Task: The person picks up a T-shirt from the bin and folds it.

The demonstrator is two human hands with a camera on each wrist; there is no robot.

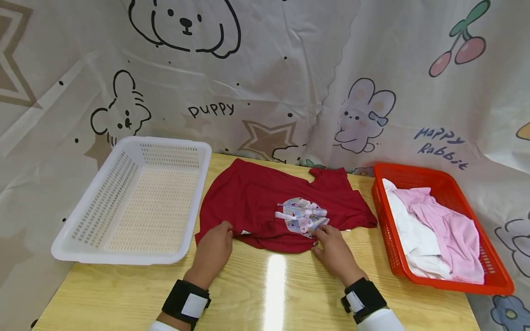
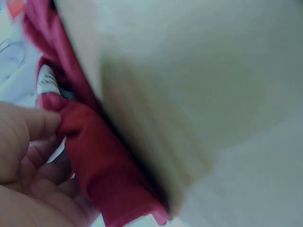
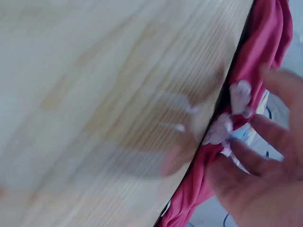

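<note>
A dark red T-shirt (image 1: 252,193) lies spread sideways on the table, its sleeves to the right. On it is a pale patterned patch (image 1: 304,209) with small ribbons. My left hand (image 1: 213,248) pinches the shirt's near edge at the lower left; in the left wrist view, thumb and fingers meet the red cloth (image 2: 104,165) below a white label (image 2: 47,80). At the near edge by the patch, my right hand (image 1: 335,253) touches the cloth with loosely spread fingers. The right wrist view shows them blurred beside pale flower-like trims (image 3: 219,130).
To the left stands a white plastic basket (image 1: 62,255) with nothing in it. A red basket (image 1: 459,287) at the right holds a pink garment (image 1: 451,230) and white cloth (image 1: 418,239). Behind the wooden table (image 1: 244,294) hangs a printed curtain (image 1: 265,69).
</note>
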